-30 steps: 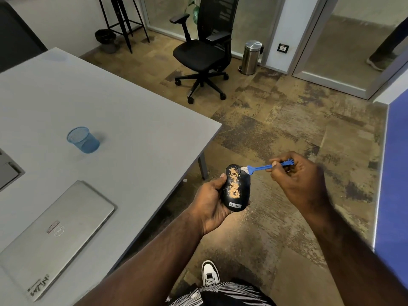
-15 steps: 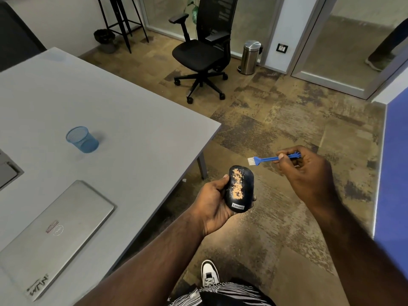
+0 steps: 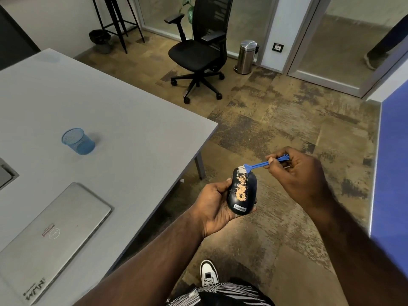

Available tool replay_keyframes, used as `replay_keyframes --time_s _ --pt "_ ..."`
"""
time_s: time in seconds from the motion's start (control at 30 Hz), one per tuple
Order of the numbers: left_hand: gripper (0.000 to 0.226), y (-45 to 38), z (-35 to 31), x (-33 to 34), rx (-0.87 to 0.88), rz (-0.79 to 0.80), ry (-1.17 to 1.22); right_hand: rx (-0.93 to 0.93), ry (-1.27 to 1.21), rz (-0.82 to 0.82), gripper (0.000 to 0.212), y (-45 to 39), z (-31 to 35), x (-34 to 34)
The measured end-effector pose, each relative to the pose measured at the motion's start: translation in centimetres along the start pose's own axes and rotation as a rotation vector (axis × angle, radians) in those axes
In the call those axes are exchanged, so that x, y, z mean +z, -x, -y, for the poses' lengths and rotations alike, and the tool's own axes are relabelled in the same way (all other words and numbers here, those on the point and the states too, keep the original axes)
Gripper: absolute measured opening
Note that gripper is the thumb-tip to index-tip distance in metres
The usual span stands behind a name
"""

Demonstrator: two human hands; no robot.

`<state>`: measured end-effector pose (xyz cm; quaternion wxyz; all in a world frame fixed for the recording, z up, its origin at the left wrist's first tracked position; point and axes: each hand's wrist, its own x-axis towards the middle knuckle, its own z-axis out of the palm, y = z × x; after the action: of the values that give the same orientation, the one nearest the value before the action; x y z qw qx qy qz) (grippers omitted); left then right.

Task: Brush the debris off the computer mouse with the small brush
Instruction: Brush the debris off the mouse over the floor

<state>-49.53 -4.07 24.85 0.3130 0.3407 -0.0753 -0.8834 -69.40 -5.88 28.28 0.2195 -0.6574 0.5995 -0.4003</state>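
Note:
A black computer mouse (image 3: 251, 186) with a white Lenovo label lies in my left hand (image 3: 215, 203), held over the floor just right of the table corner. Orange-tan debris (image 3: 241, 188) covers a strip down the middle of its top. My right hand (image 3: 298, 175) pinches the handle of a small blue brush (image 3: 257, 166). The brush's white bristles rest on the far end of the mouse, above the debris.
The grey table (image 3: 123, 120) to my left carries a blue mesh cup (image 3: 77, 141) and a closed silver laptop (image 3: 50, 237). A black office chair (image 3: 198, 51) and a steel bin (image 3: 246, 57) stand farther off. A blue panel (image 3: 393, 162) borders the right.
The brush was lifted up and away from the mouse half a second ago. It has come back down, and its bristles touch the mouse's far end again. The left hand barely shifted.

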Motion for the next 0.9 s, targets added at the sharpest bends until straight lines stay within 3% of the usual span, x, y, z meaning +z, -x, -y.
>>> replay_keyframes --time_s 0.1,0.17,0.27,0.4,0.57,0.63,0.73,0.8,0.9 --pt "0.048 0.0 0.0 0.0 -0.005 -0.005 -0.008 0.034 0.099 -0.064 0.010 -0.6 -0.2 -0.1" --pt "0.046 0.0 -0.1 0.0 -0.007 -0.012 0.002 0.041 0.039 -0.091 0.008 -0.6 -0.1 -0.2" --pt "0.046 0.0 -0.3 -0.1 0.002 -0.022 -0.001 0.028 -0.074 -0.059 0.006 -0.4 0.1 -0.1" --pt "0.047 -0.1 -0.2 -0.1 -0.009 -0.024 -0.020 0.043 0.086 -0.047 0.008 -0.7 0.0 0.3" --pt "0.045 -0.2 -0.2 0.0 -0.011 -0.015 -0.025 0.074 -0.022 -0.051 0.008 -1.1 0.1 0.0" --pt "0.045 -0.3 -0.3 0.0 -0.007 -0.016 -0.037 0.052 0.032 0.001 0.006 -1.2 0.1 0.3" --pt "0.046 -0.3 -0.2 -0.1 -0.013 -0.029 -0.042 0.074 0.123 -0.053 0.009 -1.8 0.0 0.3" --pt "0.045 -0.4 -0.3 -0.2 -0.012 -0.036 -0.036 0.077 0.028 -0.068 0.012 -2.0 0.1 0.0" --pt "0.043 -0.4 -0.6 -0.4 -0.002 -0.041 -0.033 0.073 -0.137 0.032 0.016 -1.8 0.9 0.0"
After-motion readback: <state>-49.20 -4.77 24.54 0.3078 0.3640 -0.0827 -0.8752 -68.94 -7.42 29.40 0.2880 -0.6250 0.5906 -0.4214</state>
